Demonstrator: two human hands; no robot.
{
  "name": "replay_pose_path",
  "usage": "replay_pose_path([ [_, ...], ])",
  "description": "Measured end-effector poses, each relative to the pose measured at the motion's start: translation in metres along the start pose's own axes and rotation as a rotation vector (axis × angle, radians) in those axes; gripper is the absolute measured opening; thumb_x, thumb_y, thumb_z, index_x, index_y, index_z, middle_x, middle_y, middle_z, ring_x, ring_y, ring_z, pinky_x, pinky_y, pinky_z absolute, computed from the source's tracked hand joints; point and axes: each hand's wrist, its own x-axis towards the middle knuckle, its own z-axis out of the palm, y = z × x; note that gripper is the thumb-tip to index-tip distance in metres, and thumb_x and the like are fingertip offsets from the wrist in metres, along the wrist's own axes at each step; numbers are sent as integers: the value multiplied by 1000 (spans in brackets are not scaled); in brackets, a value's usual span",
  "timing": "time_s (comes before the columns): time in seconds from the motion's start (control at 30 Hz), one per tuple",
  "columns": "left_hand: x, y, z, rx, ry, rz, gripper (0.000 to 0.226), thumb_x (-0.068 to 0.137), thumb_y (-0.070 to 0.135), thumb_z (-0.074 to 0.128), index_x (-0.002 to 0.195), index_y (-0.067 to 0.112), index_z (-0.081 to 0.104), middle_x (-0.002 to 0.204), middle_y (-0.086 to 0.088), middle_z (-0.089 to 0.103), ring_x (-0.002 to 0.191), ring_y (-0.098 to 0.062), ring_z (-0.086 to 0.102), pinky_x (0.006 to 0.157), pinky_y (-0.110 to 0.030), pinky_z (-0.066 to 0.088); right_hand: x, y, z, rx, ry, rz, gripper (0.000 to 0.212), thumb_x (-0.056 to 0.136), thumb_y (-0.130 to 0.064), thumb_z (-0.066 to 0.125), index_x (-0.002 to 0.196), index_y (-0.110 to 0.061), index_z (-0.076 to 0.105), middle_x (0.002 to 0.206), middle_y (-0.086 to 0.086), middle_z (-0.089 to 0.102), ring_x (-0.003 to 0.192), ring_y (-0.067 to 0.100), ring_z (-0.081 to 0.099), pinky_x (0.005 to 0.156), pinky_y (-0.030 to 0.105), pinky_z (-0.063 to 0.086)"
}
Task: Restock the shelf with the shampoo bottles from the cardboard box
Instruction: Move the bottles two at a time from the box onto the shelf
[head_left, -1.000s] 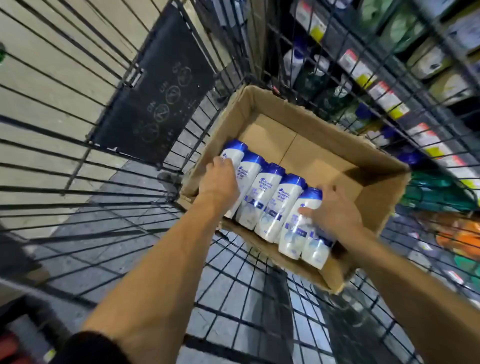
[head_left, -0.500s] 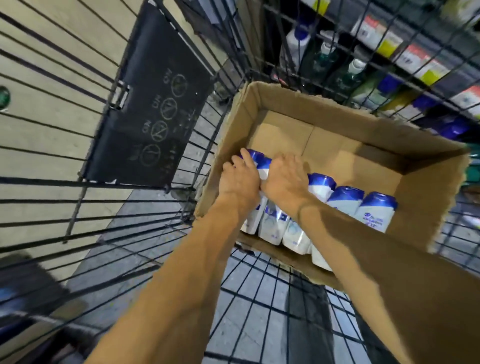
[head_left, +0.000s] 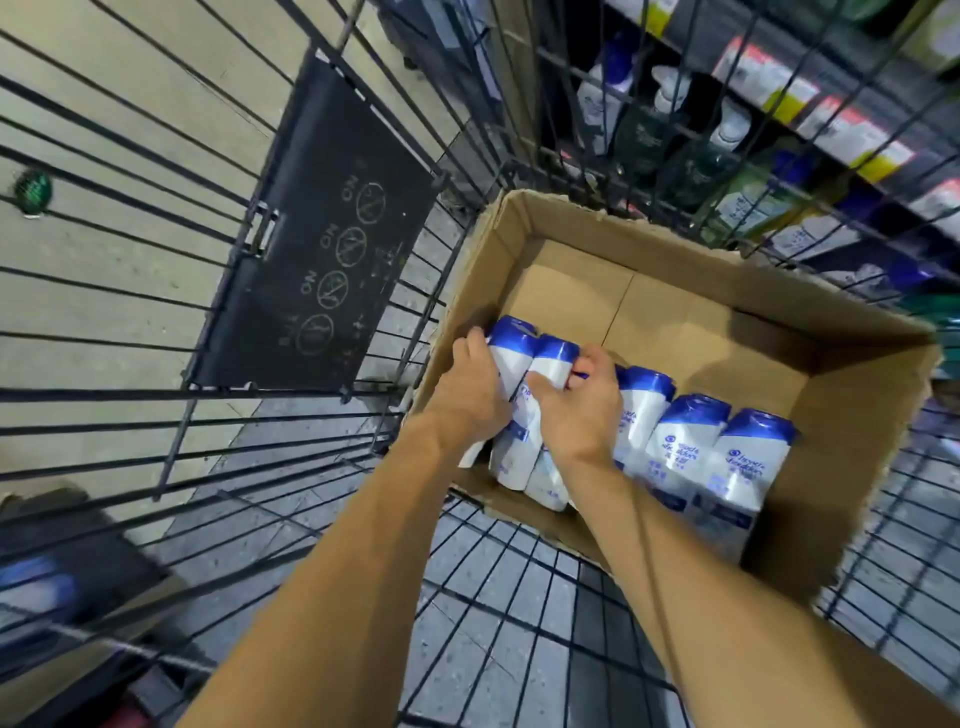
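An open cardboard box (head_left: 862, 467) sits inside a black wire cart. Along its near side lies a row of several white shampoo bottles with blue caps. My left hand (head_left: 470, 397) grips the leftmost bottle (head_left: 511, 343) from its left side. My right hand (head_left: 582, 410) closes around the second bottle (head_left: 553, 364) from the right, so both hands clamp the two leftmost bottles together. Three more bottles (head_left: 680, 447) stand free to the right in the box. The far half of the box floor is bare cardboard.
The wire cart wall (head_left: 156, 291) surrounds the box, with a dark plastic panel (head_left: 317, 280) on its left. Beyond the cart at top right is a store shelf (head_left: 810, 104) with price labels and other bottles. Tiled floor shows beneath the cart mesh.
My right hand left the right end of the row and crossed to the left end beside my left hand. Both now close tighter on the two leftmost bottles. The view shifted left.
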Motion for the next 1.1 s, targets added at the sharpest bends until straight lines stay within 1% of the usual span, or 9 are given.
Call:
replay_pose_path([
  [0.1,-3,-7,6,168,36,41,79,88,32,69,145,2,23,139,-17,32,121,-39,50,97,-43,41,3,2,-4,-59,-56,-4,38,74,-15,77,108,-11,60,103,7,67,94,23,64,88,43,53],
  [0.23,-3,-15,16,81,32,-67,96,90,62,49,154,5,7,147,-23,34,131,-39,42,105,-44,36,-6,-2,-5,-233,-124,-104,43,88,-22,60,129,-13,52,120,13,64,111,31,59,96,43,48],
  [0.37,-6,-34,33,-312,27,-82,104,77,76,52,154,18,12,144,-11,46,129,-30,47,108,-46,39,-18,-9,-9,-354,-319,-12,59,98,-36,46,151,-28,21,138,17,52,124,35,50,102,42,42],
  [0.43,-12,-38,39,-727,6,-158,92,79,65,63,152,25,23,137,-4,57,119,-22,59,104,-46,46,-15,-16,-9,-362,-435,87,71,93,-45,52,153,-32,16,145,10,47,129,32,47,106,40,39],
  [0.57,-31,-37,36,-1240,-146,-269,52,85,32,71,132,14,55,117,-16,70,104,-30,69,88,-45,57,-9,-26,-25,9,-645,321,59,81,-34,76,132,-18,50,109,0,70,97,20,69,82,33,56],
  [0.8,-83,27,5,-1013,-38,-124,63,64,43,88,108,6,65,103,-15,74,97,-33,71,89,-55,55,-42,-32,-112,307,-562,203,27,90,-7,66,116,-9,65,107,14,73,98,29,70,80,38,58],
  [0.87,-107,69,-3,-902,9,22,62,69,46,84,110,7,61,102,-10,73,96,-26,71,82,-37,59,-57,-54,-157,326,-495,97,27,90,-6,65,115,-13,66,107,8,74,93,17,71,72,27,56],
  [0.93,-135,118,-17,-785,76,122,33,88,35,70,106,10,58,95,1,69,89,-13,67,69,-7,49,-72,-80,-207,362,-432,1,32,90,-6,64,121,-14,63,112,4,73,97,15,70,75,26,56],
  [1.1,-202,240,-41,-735,75,420,26,97,25,58,112,4,57,107,-13,66,89,-10,62,70,-14,49,-99,-136,-333,380,-242,-221,40,87,-1,66,125,-11,60,113,2,72,97,14,70,77,24,55],
])
